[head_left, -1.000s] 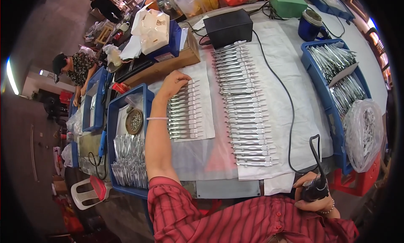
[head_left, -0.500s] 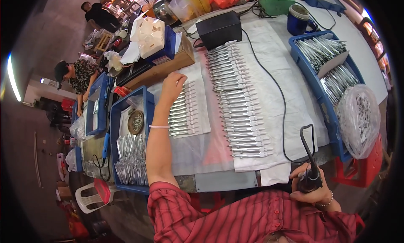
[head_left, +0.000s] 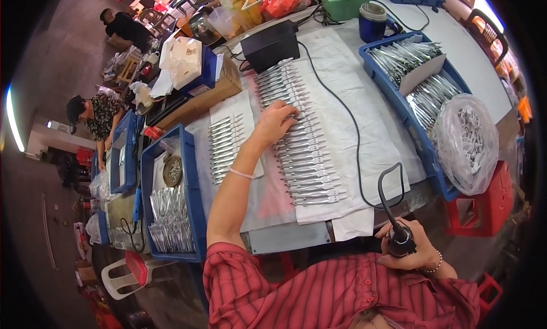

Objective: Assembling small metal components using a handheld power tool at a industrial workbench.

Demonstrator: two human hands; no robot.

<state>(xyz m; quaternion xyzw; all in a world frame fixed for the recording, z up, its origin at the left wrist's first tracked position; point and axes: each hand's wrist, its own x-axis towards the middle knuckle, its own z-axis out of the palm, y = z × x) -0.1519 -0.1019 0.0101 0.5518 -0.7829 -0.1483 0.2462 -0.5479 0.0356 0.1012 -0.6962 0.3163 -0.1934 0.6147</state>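
My left hand point(head_left: 277, 123) reaches over the long row of slim silver metal pieces point(head_left: 307, 164), its bent fingers closed at one piece near the middle of the row. The fingertips partly hide that piece. Left of this row, a shorter row of the same silver pieces point(head_left: 224, 152) lies on white paper beyond my left forearm. Close to my body at the lower right, my right hand point(head_left: 413, 246) is wrapped round a black corded electric screwdriver point(head_left: 400, 240). Its cord rises from the tool and loops over the table edge.
A black box point(head_left: 270, 48) with the cord stands at the far end. Left is a blue tray point(head_left: 200, 238) with silver pieces and a round dish point(head_left: 172, 170); right is another blue tray point(head_left: 411, 109) with a clear bag point(head_left: 470, 141). Co-workers point(head_left: 91, 112) are at the far left.
My left hand has moved right from the top of the short row to the middle of the long row. My right hand still holds the screwdriver. The whole view has shifted slightly.
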